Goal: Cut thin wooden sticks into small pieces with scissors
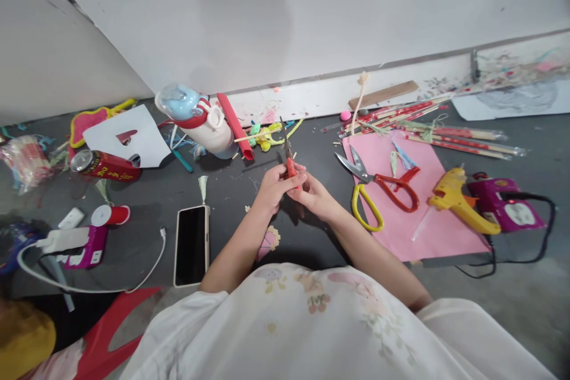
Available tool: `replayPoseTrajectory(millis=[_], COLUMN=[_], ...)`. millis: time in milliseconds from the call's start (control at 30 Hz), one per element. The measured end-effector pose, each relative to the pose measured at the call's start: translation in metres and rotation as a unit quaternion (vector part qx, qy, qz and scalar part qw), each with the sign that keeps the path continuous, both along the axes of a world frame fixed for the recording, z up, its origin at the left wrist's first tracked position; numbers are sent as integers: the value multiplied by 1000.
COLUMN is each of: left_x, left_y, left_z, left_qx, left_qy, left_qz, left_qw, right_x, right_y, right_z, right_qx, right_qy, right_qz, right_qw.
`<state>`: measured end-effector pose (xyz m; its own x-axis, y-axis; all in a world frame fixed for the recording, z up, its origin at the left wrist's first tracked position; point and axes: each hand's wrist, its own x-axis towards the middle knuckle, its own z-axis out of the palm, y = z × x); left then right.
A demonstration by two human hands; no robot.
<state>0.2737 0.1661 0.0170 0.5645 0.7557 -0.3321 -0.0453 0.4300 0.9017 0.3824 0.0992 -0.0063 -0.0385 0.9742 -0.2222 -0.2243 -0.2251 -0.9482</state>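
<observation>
Against a pale wall, a dark tabletop (231, 190) runs across the view, cluttered along its back. At far left lies a red can (109, 167), on its side, with a white sheet (151, 130) just behind it. Next, a phone (192, 246) rests near the front edge, and a white bottle (202, 124) leans farther back. In the middle, the left hand (274, 188) and right hand (315, 195) meet, fingers curled closed around the red handles of small scissors (291, 166), blades pointing toward the wall. To the right, larger scissors (386, 180) lie partly on pink paper (421, 231), beside a yellow glue gun (458, 199).
</observation>
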Motion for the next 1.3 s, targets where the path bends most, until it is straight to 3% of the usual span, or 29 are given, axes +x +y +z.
replayPoseTrajectory(millis=[233,600,800,900,967,1033,1100,1200,1233,1300], left_x=[-1,0,0,-2,-7,-14,-24,-37,-40,-44], left_y=[3,2,3,5,7,11,16,26,29,34], left_z=[-1,1,2,2,3,5,6,8,8,7], left_qx=[-47,-15,-22,16,88,209,366,551,583,612], left_qy=[-18,-12,1,6,49,127,209,301,320,340], left_qz=[-13,34,9,-10,30,118,190,210,208,203], left_qw=[999,999,1000,1000,994,963,887,749,717,685], right_x=[3,4,7,10,14,17,19,18,18,15], right_y=[3,3,1,2,3,3,4,2,2,1], right_z=[6,4,6,4,1,-2,-3,-1,1,6], right_qx=[-10,-9,-4,-11,-6,1,1,4,7,13], right_qy=[24,44,40,-22,-109,-187,-230,-258,-264,-279], right_qz=[24,25,38,8,-38,-66,-52,0,15,41], right_qw=[999,999,998,1000,993,980,972,966,964,959])
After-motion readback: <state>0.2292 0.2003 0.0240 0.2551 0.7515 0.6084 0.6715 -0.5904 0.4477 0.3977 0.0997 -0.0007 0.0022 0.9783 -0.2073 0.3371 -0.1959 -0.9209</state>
